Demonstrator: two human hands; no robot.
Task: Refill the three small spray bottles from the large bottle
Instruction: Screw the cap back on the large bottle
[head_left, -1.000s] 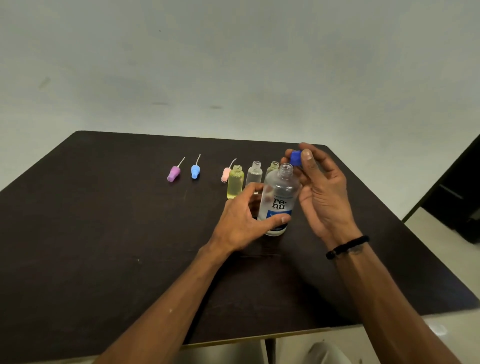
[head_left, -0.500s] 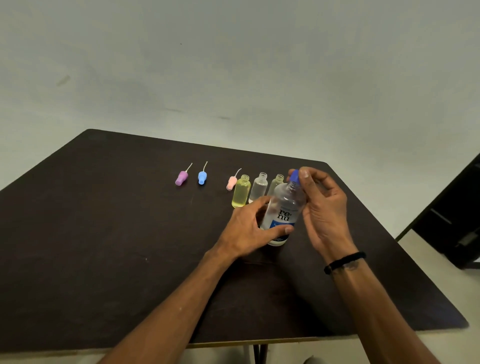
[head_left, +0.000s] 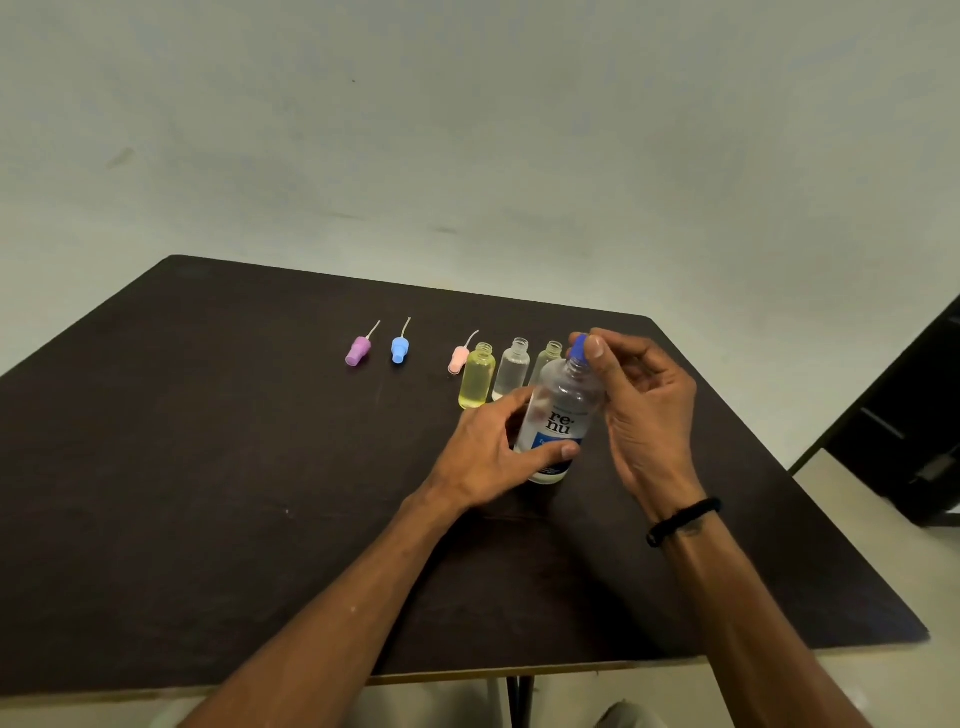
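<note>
From the head view, my left hand (head_left: 493, 449) has its grip wrapped round the body of the large bottle (head_left: 558, 423), thumb across the front low on the label, holding it standing on the bench (head_left: 208, 467) with a slight lean; my right hand (head_left: 641, 410) pinches the blue cap (head_left: 579, 347) between thumb and fingertips right at the bottle's neck; whether the cap is threaded on or merely set against the mouth I cannot tell.

I judge the step in hand to be the cap work on the large bottle, which comes ahead of any pouring; the three small spray bottles stand open-necked just behind it, the yellow bottle (head_left: 477, 376) to the left, the clear bottle (head_left: 511, 369) in the middle, and the third bottle (head_left: 548, 358) partly hidden by the large one; their spray tops lie apart on the bench, the purple top (head_left: 358, 351) and the blue top (head_left: 400, 349) well to the left, the pink top (head_left: 458, 359) just beside the yellow bottle.

If the cap is to come away, the next move calls for a firm left grip while the right turns it, then a careful tilt over a narrow neck; the mouths are small, so I would expect spills if the pour is hurried.

The label reads "re-nu" in dark letters above a blue band; the smaller print below is too fine to read.
</note>
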